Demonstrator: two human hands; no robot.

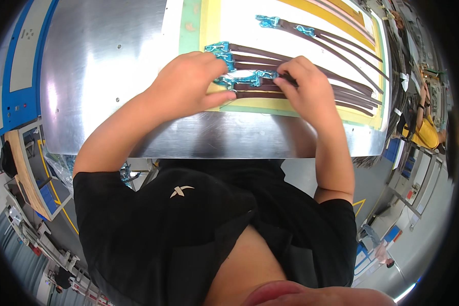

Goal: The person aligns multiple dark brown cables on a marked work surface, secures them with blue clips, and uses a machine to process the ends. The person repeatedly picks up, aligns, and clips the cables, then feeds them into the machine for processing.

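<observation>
Left hand [188, 84]: palm down, grip curled on a teal clip [228, 80].
Right hand [306, 84]: fingers bent, grip pinching brown straps [311, 66] just beside.
Surface [107, 66]: metal, under both wrists.

Mat [215, 30] lies on the bench [107, 66], toward its right. Straps [311, 61] lie across the mat, clips [239, 79] at their left ends. Left hand [188, 86] rests on the mat's near-left corner; right hand [306, 86] on the straps at its near edge.

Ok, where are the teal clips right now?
In the head view, most teal clips sit between the left hand and right hand, at the ends of dark straps on the yellow-edged board.
</observation>
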